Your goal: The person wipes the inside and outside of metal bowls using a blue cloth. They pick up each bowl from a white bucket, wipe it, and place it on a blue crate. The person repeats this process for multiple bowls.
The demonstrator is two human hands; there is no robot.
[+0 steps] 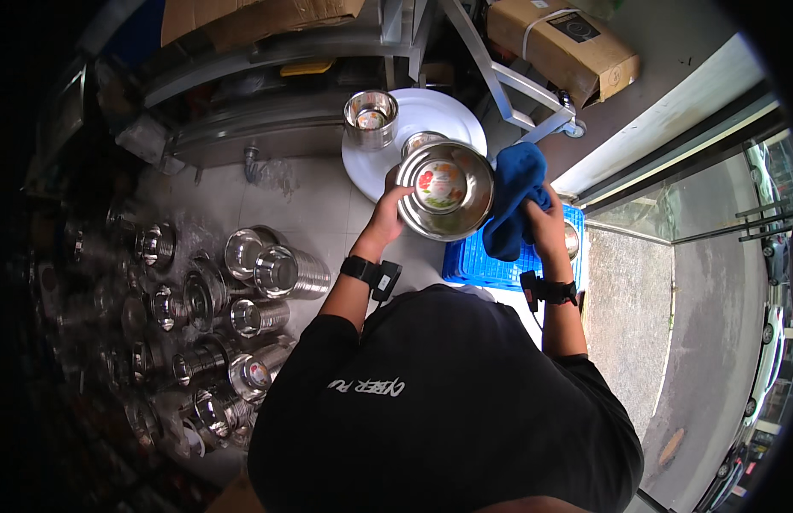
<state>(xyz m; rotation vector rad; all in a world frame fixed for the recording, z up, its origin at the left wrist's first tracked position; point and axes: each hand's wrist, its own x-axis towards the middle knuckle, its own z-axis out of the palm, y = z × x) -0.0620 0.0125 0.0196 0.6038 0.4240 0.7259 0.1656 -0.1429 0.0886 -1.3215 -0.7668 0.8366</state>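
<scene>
My left hand (389, 215) grips the left rim of a shiny stainless steel bowl (470, 192), whose inner base carries a colourful flower-patterned sticker. A blue cloth (513, 192) hangs from my right hand (545, 221), close beside the bowl's right rim. Behind the bowl, a round white table top or stool (448, 106) bears a steel container (372, 136) at its left, with another steel bowl (422, 140) partly hidden by the one I hold. Below the cloth is a blue plastic crate (477, 266), with part of a metal vessel (570, 240) showing at its right side.
Many stacked steel bowls and pots (294, 272) cover the floor to my left, some among clear plastic wrap. A metal frame on casters (518, 96) and a strapped cardboard box (563, 48) stand ahead right. A metal shelf (274, 61) runs ahead left; a doorway opens onto pavement (627, 308).
</scene>
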